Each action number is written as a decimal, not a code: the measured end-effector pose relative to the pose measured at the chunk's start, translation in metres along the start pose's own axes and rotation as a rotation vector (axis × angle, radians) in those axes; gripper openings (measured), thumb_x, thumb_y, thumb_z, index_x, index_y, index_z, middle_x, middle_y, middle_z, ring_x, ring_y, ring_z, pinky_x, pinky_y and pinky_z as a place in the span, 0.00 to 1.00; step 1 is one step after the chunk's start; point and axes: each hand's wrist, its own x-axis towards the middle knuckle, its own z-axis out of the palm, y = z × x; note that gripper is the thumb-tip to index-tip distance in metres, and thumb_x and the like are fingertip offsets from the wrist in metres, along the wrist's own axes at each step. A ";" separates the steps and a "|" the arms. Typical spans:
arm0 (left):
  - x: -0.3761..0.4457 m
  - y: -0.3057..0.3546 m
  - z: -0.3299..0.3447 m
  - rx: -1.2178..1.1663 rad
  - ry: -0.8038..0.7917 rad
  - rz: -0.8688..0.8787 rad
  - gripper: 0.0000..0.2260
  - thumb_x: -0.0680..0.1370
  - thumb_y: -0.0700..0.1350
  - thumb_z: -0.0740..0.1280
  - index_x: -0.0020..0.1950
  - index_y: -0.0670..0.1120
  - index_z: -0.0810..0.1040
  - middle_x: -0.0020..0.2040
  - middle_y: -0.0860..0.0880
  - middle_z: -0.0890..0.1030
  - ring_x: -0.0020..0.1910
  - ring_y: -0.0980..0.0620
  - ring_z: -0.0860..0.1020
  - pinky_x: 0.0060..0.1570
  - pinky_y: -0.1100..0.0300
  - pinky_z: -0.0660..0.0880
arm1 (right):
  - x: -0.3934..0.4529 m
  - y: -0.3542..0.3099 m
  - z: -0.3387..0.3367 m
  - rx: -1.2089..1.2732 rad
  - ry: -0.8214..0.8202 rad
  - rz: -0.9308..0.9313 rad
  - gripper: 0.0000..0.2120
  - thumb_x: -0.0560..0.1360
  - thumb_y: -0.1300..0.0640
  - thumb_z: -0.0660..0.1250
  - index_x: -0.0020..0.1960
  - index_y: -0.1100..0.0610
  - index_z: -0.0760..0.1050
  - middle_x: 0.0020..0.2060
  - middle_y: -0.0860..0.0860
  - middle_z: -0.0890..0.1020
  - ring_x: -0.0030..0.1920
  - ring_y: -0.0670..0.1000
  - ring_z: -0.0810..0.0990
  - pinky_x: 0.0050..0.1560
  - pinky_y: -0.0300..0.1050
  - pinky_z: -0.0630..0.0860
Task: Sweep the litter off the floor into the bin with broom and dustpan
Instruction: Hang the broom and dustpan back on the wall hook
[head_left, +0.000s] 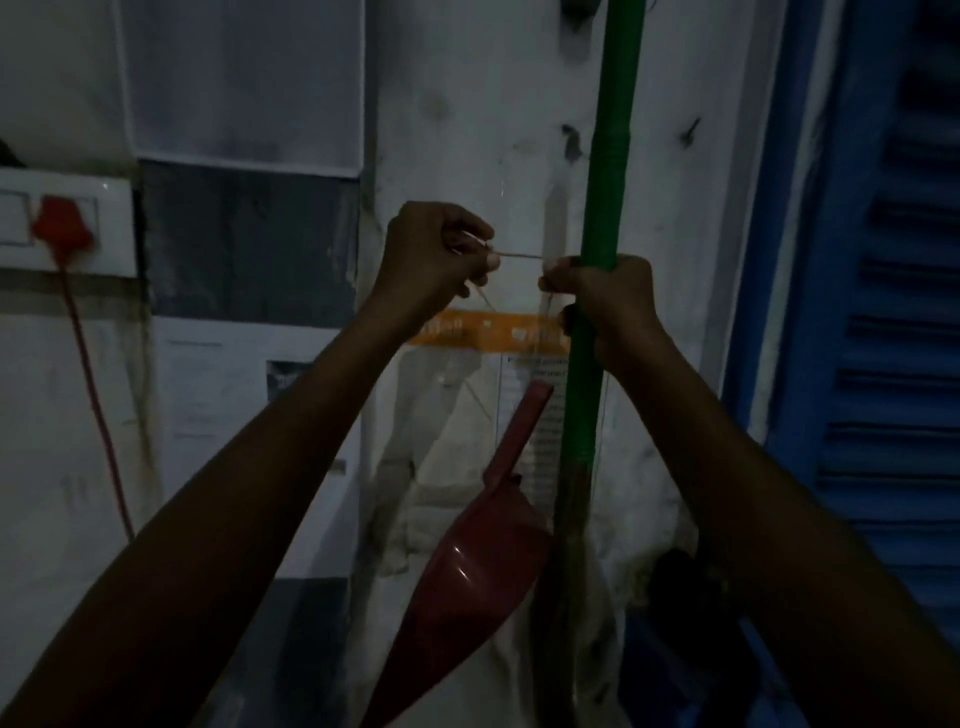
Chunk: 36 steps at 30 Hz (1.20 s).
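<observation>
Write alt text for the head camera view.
Two hands stretch a thin strand taut before a white wall: the left hand pinches one end, the right hand the other while gripping a green broom handle. A red dustpan hangs below.

Premises: dim interior corner of a lived-in home or modest domestic room. Evidence: a whitewashed plaster wall (467, 104), stained and chipped; a blue-painted wooden louvred shutter (893, 312) on the right side; a white plastic switch-and-socket plate (111, 223) carrying a red plug (61, 226) with a red cord (96, 405) hanging down the wall; printed paper sheets (244, 83) and an orange-banded notice (488, 327) pasted on the wall.
</observation>
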 end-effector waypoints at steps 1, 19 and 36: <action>0.015 0.005 0.002 0.012 0.029 0.033 0.09 0.74 0.35 0.76 0.52 0.38 0.82 0.40 0.40 0.85 0.34 0.49 0.85 0.29 0.61 0.77 | 0.011 -0.011 0.000 -0.006 0.006 -0.023 0.06 0.68 0.65 0.77 0.42 0.61 0.80 0.37 0.57 0.85 0.30 0.56 0.80 0.28 0.42 0.73; 0.242 0.107 0.036 0.210 0.342 0.303 0.09 0.71 0.40 0.79 0.51 0.44 0.86 0.46 0.46 0.87 0.44 0.50 0.85 0.46 0.49 0.84 | 0.160 -0.159 0.007 -0.007 0.140 -0.158 0.18 0.66 0.60 0.77 0.53 0.63 0.77 0.40 0.56 0.85 0.32 0.54 0.83 0.31 0.44 0.79; 0.303 0.084 0.042 0.353 0.217 0.221 0.07 0.74 0.42 0.75 0.45 0.52 0.80 0.49 0.44 0.85 0.49 0.46 0.84 0.50 0.45 0.83 | 0.234 -0.162 0.020 -0.037 0.187 -0.136 0.10 0.69 0.60 0.74 0.43 0.61 0.74 0.35 0.55 0.84 0.33 0.52 0.84 0.40 0.50 0.84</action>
